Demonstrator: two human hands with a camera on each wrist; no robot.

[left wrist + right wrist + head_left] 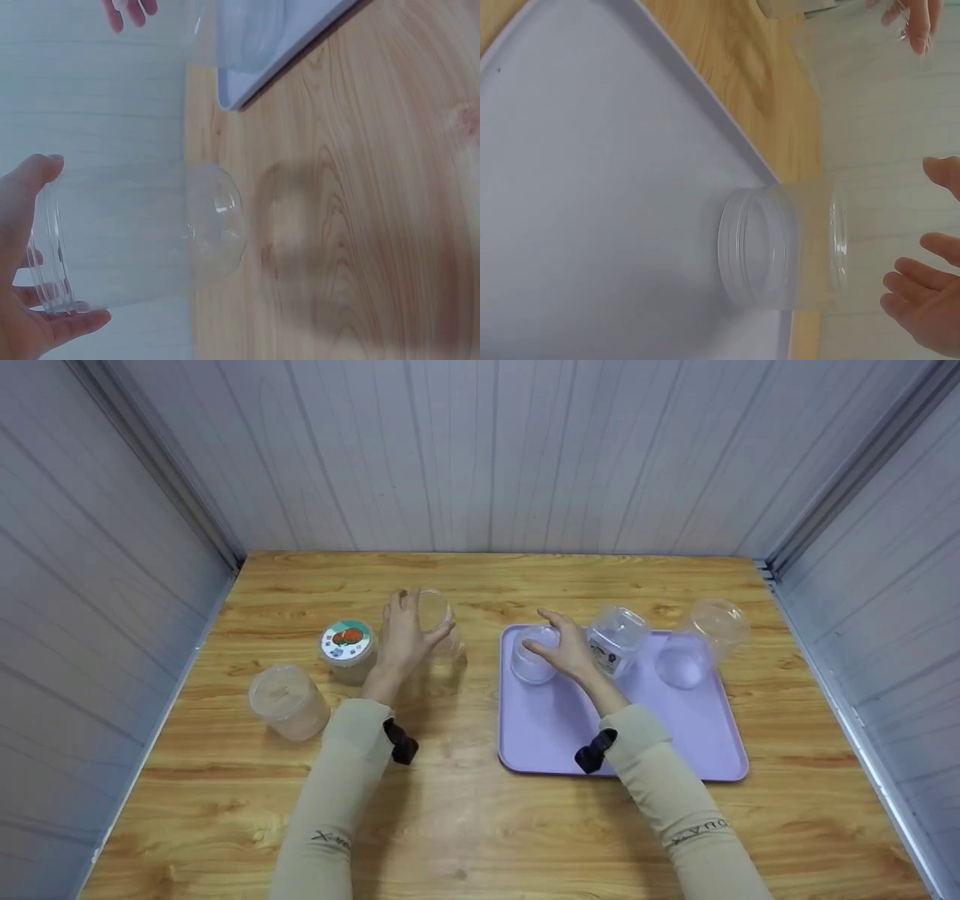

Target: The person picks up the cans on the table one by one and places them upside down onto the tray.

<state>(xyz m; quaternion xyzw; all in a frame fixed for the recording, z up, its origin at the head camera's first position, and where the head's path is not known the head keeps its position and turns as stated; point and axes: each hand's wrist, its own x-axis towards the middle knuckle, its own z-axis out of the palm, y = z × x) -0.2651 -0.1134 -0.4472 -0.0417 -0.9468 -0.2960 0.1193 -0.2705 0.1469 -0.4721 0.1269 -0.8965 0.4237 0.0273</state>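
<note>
My left hand (405, 634) grips a clear plastic jar (127, 232) around its ridged upper end, thumb on one side and fingers on the other. In the left wrist view the jar's rounded base appears slightly apart from its shadow on the wooden table. Over the tray, my right hand (568, 649) is spread with fingers and thumb apart, holding nothing. Just below it, a second clear jar (787, 247) stands at the left side of the purple tray (532, 739), its ridged end toward the tray. The right wrist view shows a gap between fingers and jar.
A clear container with a label (616, 639) is on the tray's far edge, and another clear jar (684, 664) stands farther right. A transparent container (718, 622) is behind that one. Left of my left arm are a jar with a carrot-pictured lid (348, 645) and a frosted-looking jar (289, 703).
</note>
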